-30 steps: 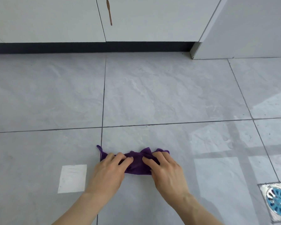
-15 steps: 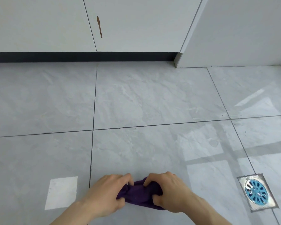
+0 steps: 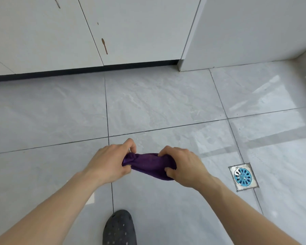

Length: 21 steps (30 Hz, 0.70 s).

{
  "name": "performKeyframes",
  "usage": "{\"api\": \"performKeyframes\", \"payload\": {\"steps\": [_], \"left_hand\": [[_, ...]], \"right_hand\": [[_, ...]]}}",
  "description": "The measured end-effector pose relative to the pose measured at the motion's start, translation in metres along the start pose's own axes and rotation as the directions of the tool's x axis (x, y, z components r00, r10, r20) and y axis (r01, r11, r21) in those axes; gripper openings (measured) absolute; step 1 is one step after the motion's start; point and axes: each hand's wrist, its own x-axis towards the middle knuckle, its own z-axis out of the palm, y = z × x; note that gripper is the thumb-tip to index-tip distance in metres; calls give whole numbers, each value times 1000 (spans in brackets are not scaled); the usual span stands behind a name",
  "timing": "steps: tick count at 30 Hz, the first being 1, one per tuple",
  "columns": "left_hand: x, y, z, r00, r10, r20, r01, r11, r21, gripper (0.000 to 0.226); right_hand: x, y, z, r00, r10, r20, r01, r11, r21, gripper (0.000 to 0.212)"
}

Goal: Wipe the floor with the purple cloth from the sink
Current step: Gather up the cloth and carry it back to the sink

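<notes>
Both hands, left hand [image 3: 111, 162] and right hand [image 3: 183, 167], grip the bunched purple cloth [image 3: 148, 163] at each end, held between them above the grey tiled floor [image 3: 157, 103], probably gathering it for another wipe.

The purple cloth [image 3: 149, 164] is gripped, bunched, between the left hand [image 3: 109, 163] and right hand [image 3: 184, 167] above the grey tiled floor [image 3: 157, 103]. A drain [image 3: 243, 176] (blue grate) is seen at right, a dark shoe [image 3: 119, 228] below.
</notes>
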Motion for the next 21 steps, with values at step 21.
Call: {"api": "performKeyframes", "payload": {"steps": [21], "left_hand": [[-335, 292, -493, 968, -76, -240, 65, 996, -54, 30]], "right_hand": [[-332, -331, -476, 962, -64, -264, 26, 989, -145, 47]]}}
